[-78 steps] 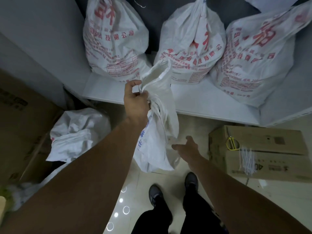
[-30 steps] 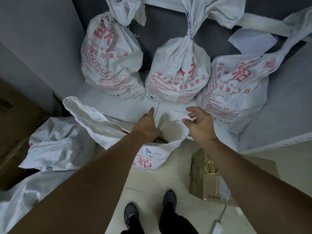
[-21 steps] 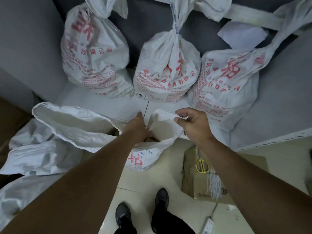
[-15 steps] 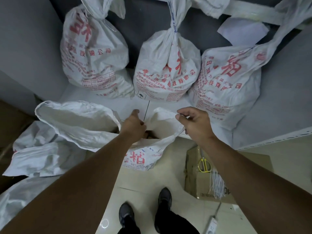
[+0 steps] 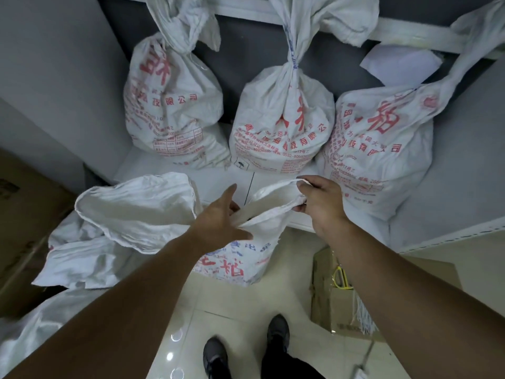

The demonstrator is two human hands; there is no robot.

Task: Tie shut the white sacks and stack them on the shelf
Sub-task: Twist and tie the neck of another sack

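An untied white sack (image 5: 232, 266) with red print stands on the floor in front of the low white shelf (image 5: 216, 184). Its mouth gapes, and a long flap (image 5: 136, 209) of it hangs to the left. My right hand (image 5: 322, 203) pinches the right part of the rim and pulls it taut. My left hand (image 5: 221, 220) lies against the rim's middle with its fingers straight; some fingertips are hidden in the folds. Three tied sacks stand on the shelf: left (image 5: 172, 110), middle (image 5: 284, 127) and right (image 5: 382, 140).
A cardboard box (image 5: 325, 285) with yellow scissors (image 5: 341, 277) and white strings (image 5: 363, 315) sits on the floor at right. Slack white sacks (image 5: 76, 261) are heaped at left beside a brown carton (image 5: 21, 214). My shoes (image 5: 216, 359) stand on pale tiles.
The sack was lowered from my left hand's grip to the floor before the shelf. My right hand took hold of the rim and drew it right; my left hand's fingers straightened.
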